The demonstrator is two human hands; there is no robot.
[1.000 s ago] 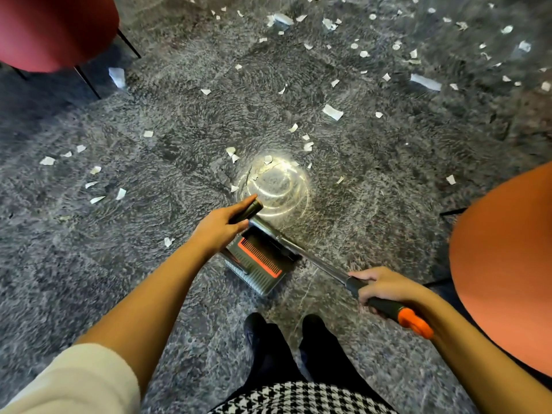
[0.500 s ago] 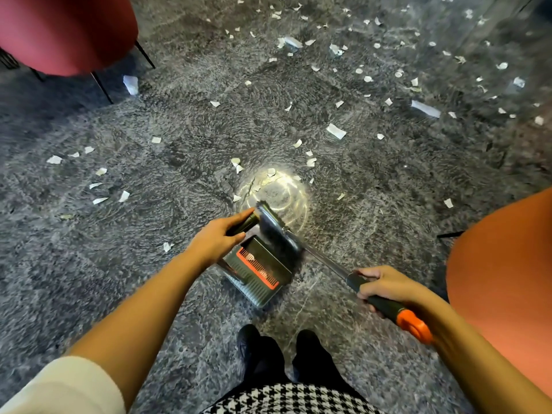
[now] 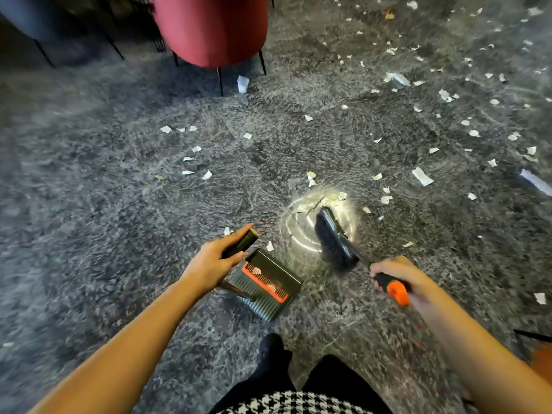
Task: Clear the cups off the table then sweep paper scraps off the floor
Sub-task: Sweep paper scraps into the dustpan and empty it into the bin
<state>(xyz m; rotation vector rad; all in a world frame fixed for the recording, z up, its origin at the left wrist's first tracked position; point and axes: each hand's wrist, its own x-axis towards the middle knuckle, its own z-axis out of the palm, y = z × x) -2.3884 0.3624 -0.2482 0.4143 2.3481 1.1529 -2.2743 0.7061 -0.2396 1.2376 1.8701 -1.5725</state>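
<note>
My left hand (image 3: 215,258) grips the dark handle of a dustpan (image 3: 263,283), whose green pan with an orange comb strip rests on the grey floor and holds a few scraps. My right hand (image 3: 397,274) holds the black and orange grip of a broom (image 3: 336,239). Its dark bristle head sits to the right of the pan, over a bright glare spot. White paper scraps (image 3: 421,176) lie scattered across the floor ahead and to the right, and a few lie beside the pan's mouth. No cups are in view.
A red chair (image 3: 210,28) on thin black legs stands at the far centre-left, with a larger paper piece (image 3: 242,83) beside a leg. An orange chair edge (image 3: 537,358) shows at the lower right. My black shoes (image 3: 276,358) stand just behind the dustpan.
The view has swung left and blurred. The broom head has moved from over the dustpan out to its right. My right hand has slid toward the orange end of the broom handle.
</note>
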